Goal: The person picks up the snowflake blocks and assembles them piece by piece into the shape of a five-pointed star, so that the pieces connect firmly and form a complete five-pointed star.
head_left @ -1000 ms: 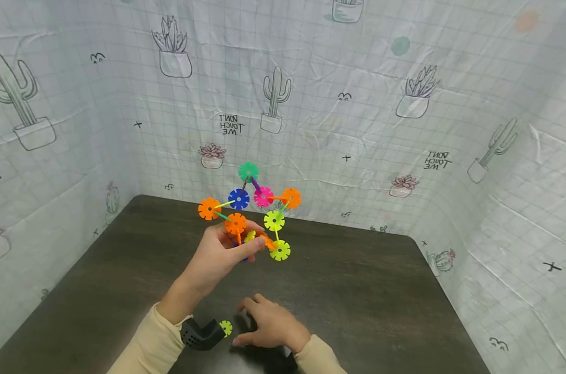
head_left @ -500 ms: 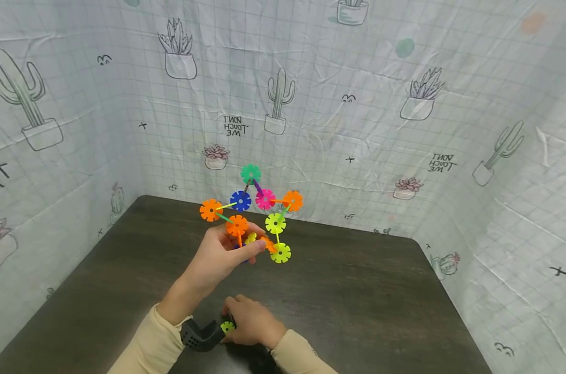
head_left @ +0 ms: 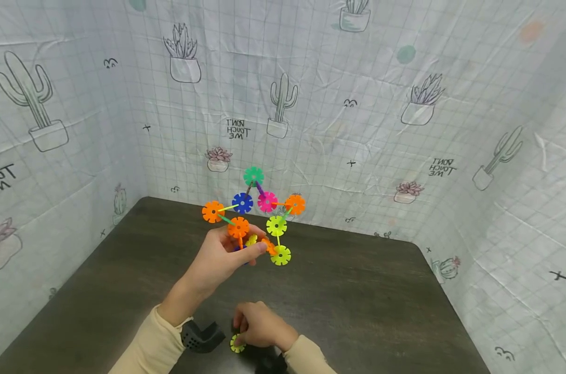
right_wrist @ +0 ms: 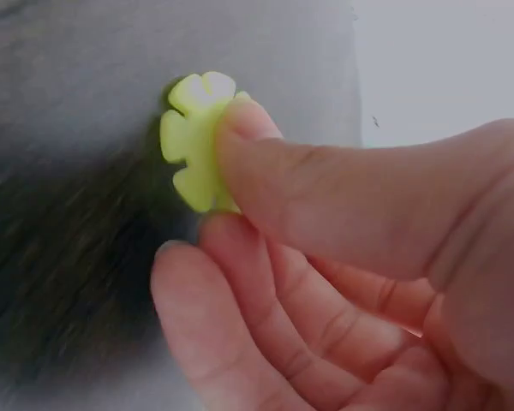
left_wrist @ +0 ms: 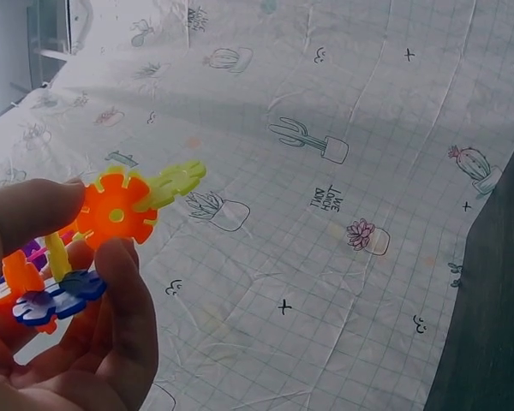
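My left hand (head_left: 221, 257) holds up a ring-shaped chain of notched plastic discs above the table. Its thumb and finger pinch an orange disc (left_wrist: 117, 216), with a yellow disc (left_wrist: 176, 182) slotted into its side. A green disc (head_left: 253, 176) tops the chain. Below it come a blue disc (head_left: 242, 202) and a pink disc (head_left: 267, 201), and a yellow-green disc (head_left: 280, 255) hangs at the lower right. The palm and fingers hide part of the chain. Low near the front, my right hand (head_left: 265, 328) pinches a loose yellow-green disc (right_wrist: 193, 141) under its thumb.
The dark tabletop (head_left: 348, 291) spreads under both hands. A pale cloth (head_left: 325, 140) printed with cacti surrounds it at the back and sides. A black wrist mount (head_left: 202, 336) on the left forearm stands close to the right hand.
My right hand reached left to the loose yellow-green disc by the left wrist mount, took hold of it and brought it slightly right and nearer. The left hand keeps holding the chain almost still.
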`<action>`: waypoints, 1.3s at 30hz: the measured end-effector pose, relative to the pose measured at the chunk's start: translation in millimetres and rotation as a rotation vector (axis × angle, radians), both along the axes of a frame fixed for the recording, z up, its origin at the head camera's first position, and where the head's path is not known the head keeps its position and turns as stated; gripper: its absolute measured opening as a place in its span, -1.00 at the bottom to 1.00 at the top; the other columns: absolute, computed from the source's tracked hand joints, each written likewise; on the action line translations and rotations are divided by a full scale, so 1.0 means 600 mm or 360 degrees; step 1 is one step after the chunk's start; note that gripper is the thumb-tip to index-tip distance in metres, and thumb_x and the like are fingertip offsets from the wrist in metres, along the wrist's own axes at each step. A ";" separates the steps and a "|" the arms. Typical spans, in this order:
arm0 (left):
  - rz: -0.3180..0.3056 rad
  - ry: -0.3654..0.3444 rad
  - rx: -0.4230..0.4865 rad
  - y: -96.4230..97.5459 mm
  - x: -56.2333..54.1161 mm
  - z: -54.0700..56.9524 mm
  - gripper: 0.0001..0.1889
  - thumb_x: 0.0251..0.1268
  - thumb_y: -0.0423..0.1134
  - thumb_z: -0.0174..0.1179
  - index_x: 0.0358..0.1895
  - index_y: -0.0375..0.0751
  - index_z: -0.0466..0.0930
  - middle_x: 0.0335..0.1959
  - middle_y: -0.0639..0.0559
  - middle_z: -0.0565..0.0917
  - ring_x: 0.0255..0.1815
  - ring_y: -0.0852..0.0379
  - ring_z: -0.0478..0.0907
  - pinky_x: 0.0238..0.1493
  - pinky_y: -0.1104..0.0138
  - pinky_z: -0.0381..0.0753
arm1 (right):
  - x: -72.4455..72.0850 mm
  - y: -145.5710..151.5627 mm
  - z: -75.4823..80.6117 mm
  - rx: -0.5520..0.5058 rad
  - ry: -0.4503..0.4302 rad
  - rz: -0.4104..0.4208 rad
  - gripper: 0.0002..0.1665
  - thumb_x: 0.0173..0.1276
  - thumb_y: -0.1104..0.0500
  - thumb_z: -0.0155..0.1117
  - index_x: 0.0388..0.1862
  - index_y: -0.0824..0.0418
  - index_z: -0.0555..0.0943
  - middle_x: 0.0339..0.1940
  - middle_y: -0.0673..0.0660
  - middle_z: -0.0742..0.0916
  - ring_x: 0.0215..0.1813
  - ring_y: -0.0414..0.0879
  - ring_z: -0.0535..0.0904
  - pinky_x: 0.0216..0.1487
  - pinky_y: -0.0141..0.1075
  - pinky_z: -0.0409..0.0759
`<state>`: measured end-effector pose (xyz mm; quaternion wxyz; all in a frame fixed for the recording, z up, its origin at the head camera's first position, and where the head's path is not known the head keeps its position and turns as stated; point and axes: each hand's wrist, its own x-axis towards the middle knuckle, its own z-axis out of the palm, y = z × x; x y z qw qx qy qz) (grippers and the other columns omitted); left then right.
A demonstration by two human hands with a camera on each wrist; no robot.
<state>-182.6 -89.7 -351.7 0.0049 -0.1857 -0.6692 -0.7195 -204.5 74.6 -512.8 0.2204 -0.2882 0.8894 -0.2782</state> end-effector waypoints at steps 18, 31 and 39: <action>0.0185 -0.0033 -0.0013 0.017 -0.013 0.006 -0.72 0.30 -0.12 0.41 0.00 -0.09 0.70 -0.23 -0.03 0.70 -0.39 -0.02 0.61 -0.18 0.24 0.60 | 0.096 0.060 0.228 -0.2013 0.0229 -0.0850 -0.84 0.56 0.29 0.13 -0.20 0.12 0.64 0.20 0.16 0.53 0.19 -0.03 0.53 0.07 -0.30 0.63; 0.0032 -0.0031 -0.0046 0.036 -0.019 0.012 -0.64 0.38 -0.09 0.34 0.13 -0.17 0.64 0.00 -0.11 0.69 -0.19 -0.12 0.64 -0.06 0.23 0.68 | 0.067 0.026 0.224 -0.2331 0.0412 -0.0770 -0.78 0.62 0.27 0.06 -0.09 0.25 0.67 -0.09 0.06 0.60 -0.11 -0.12 0.60 -0.06 -0.34 0.70; -0.0376 0.0093 -0.0019 0.031 -0.017 0.025 -0.49 0.49 -0.19 0.21 0.44 -0.13 0.43 0.31 -0.12 0.55 0.09 -0.05 0.60 -0.03 0.29 0.72 | 0.063 0.026 0.226 -0.2215 0.0910 -0.0960 -0.74 0.55 0.34 0.13 -0.07 0.54 0.66 -0.10 0.11 0.60 -0.24 -0.11 0.62 -0.18 -0.34 0.71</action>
